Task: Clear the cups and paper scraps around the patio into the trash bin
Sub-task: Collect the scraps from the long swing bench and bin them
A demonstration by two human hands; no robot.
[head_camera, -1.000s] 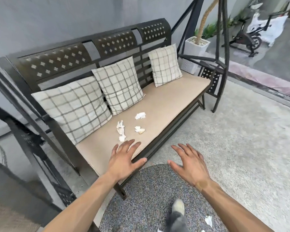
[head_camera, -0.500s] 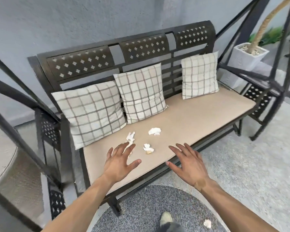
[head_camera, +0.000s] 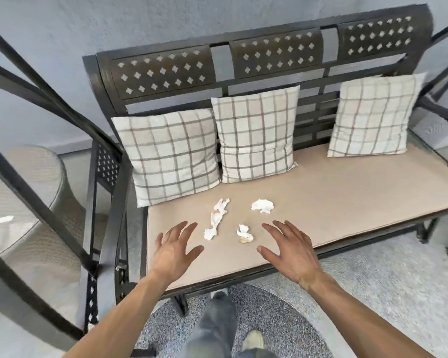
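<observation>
Three crumpled white paper scraps lie on the tan seat cushion (head_camera: 347, 192) of a dark metal swing bench: a long twisted scrap (head_camera: 217, 218) on the left, a small scrap (head_camera: 244, 234) in the middle and a rounder scrap (head_camera: 262, 205) farther back. My left hand (head_camera: 175, 248) hovers over the cushion with fingers spread, just left of the long scrap. My right hand (head_camera: 290, 248) is spread too, just right of the small scrap. Neither hand holds anything. No cup or trash bin is in view.
Three checked pillows (head_camera: 255, 135) lean against the bench back. The swing's dark frame bars (head_camera: 49, 120) cross on the left. A round wicker table (head_camera: 23, 192) with a white scrap (head_camera: 1, 219) stands at the left. A round grey rug (head_camera: 282, 319) lies under my feet.
I have stepped closer and turned to face the bench, which now fills the view. Both hands have moved forward over the cushion and now flank the scraps.
</observation>
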